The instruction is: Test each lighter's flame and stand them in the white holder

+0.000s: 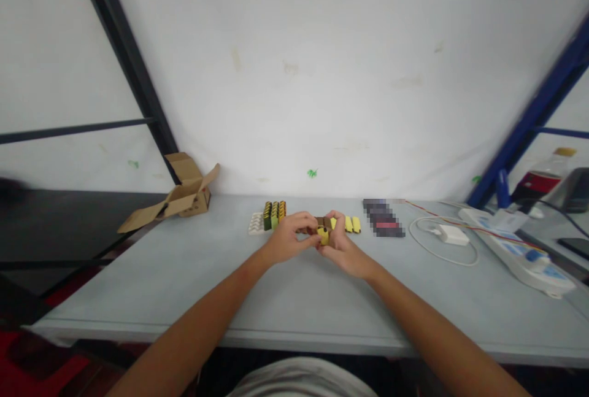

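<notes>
My left hand [289,237] and my right hand [339,245] meet over the middle of the grey table [184,286], fingers pinched together on a small yellow and brown block [324,231]. Both hands are closed around it and hide most of it. Just behind the left hand stands a row of green, yellow and orange blocks [274,215], with a white piece [256,224] to its left. Behind the right hand lie several yellow blocks [352,224] flat on the table.
An open cardboard box [184,191] lies at the back left. A blurred dark object [383,218] sits right of the blocks. Farther right are a white charger with a looped cable [453,235], a power strip [519,253] and a bottle [543,179]. A white wall is behind.
</notes>
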`<action>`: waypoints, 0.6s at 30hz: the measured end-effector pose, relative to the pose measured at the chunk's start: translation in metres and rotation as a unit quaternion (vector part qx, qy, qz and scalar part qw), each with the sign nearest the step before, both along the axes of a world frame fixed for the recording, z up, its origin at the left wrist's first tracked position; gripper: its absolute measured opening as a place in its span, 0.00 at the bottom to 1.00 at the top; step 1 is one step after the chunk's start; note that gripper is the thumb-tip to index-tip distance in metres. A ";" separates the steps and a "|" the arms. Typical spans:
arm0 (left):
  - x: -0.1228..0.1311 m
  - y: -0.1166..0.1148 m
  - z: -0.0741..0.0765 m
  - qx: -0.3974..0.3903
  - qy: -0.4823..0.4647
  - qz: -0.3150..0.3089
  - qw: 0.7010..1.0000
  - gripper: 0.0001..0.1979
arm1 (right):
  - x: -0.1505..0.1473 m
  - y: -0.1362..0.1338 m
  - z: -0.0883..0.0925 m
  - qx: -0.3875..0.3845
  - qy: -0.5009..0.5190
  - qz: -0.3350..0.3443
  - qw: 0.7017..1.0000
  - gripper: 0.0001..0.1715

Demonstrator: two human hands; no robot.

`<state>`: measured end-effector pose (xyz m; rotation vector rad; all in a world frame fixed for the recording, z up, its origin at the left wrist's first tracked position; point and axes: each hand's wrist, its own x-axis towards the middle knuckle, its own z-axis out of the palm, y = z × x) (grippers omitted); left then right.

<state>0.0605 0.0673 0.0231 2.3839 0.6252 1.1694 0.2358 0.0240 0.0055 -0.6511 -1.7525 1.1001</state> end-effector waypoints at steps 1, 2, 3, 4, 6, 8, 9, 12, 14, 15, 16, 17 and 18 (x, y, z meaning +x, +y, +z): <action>-0.006 0.002 0.004 -0.002 0.000 0.014 1.000 0.07 | 0.000 0.001 0.000 0.001 -0.009 -0.004 1.000 0.28; -0.014 0.006 0.008 -0.003 -0.008 0.040 0.999 0.08 | 0.001 0.003 0.001 0.003 -0.016 -0.016 1.000 0.28; -0.025 0.011 0.013 -0.005 -0.024 0.081 0.996 0.09 | 0.004 0.006 0.003 0.010 -0.024 -0.037 0.999 0.24; -0.038 0.018 0.018 -0.007 -0.056 0.134 0.989 0.10 | 0.009 0.009 0.005 0.021 -0.033 -0.068 0.997 0.18; -0.068 0.034 0.024 -0.013 -0.134 0.275 0.952 0.12 | 0.021 0.016 0.009 0.050 -0.062 -0.144 0.986 0.15; -0.098 0.050 0.023 -0.025 -0.168 0.376 0.911 0.13 | 0.036 0.023 0.013 0.068 -0.081 -0.212 0.971 0.20; -0.110 0.057 0.020 -0.030 -0.167 0.411 0.896 0.13 | 0.044 0.026 0.014 0.068 -0.083 -0.234 0.966 0.20; -0.132 0.074 0.002 -0.051 -0.102 0.433 0.894 0.11 | 0.060 0.032 0.016 0.043 -0.059 -0.289 0.955 0.18; -0.133 0.081 -0.010 -0.067 -0.073 0.394 0.914 0.12 | 0.065 0.033 0.015 0.026 -0.031 -0.316 0.948 0.17; -0.132 0.084 -0.015 -0.072 -0.066 0.372 0.923 0.13 | 0.067 0.034 0.015 0.021 -0.015 -0.323 0.946 0.16; -0.130 0.087 -0.019 -0.075 -0.059 0.355 0.930 0.14 | 0.068 0.034 0.015 0.017 0.002 -0.329 0.944 0.15; -0.128 0.089 -0.023 -0.076 -0.051 0.342 0.935 0.14 | 0.068 0.034 0.015 0.013 0.020 -0.334 0.942 0.15; -0.127 0.090 -0.025 -0.076 -0.042 0.334 0.939 0.15 | 0.069 0.034 0.015 0.009 0.037 -0.340 0.940 0.15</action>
